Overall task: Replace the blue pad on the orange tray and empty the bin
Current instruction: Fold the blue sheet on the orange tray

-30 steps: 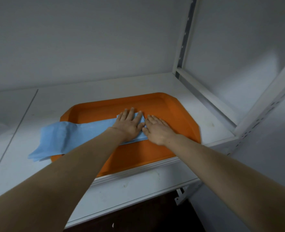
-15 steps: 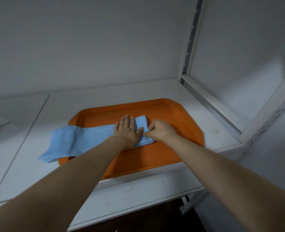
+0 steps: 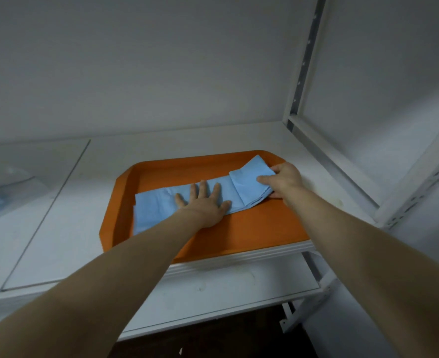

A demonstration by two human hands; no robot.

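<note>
Unfolding looks like the step in hand: the pad (image 3: 159, 205) lies as a folded strip across the middle of the tray (image 3: 252, 228), with its left end near the tray's left wall and its right end lifted near the far-right corner. Left grip (image 3: 202, 202) is flat on the pad's middle, fingers straight and spread, pressing down and holding nothing. Right grip (image 3: 283, 180) pinches the stacked layers of the right end, thumb on top. To do it well, I'd keep the left palm as the anchor, separate one layer at a time and draw it toward the right wall, then open the rest toward the near and far rims. The pad looks thin and the tray slick, so it will likely slide or crease if the anchor lifts. Smooth from the centre outward and keep the corners inside the rim. The bin isn't in view, so I can't judge that half of the task. The tray sits on a white shelf (image 3: 213, 288), its near edge at the front lip. A clear sheet (image 3: 45, 208) lies on the shelf to the left, near the tray. Something blue at the far left is too blurred to identify. A slotted upright (image 3: 303, 73) stands at the back-right corner, with a plain pale wall behind and a dark gap below the shelf.
</note>
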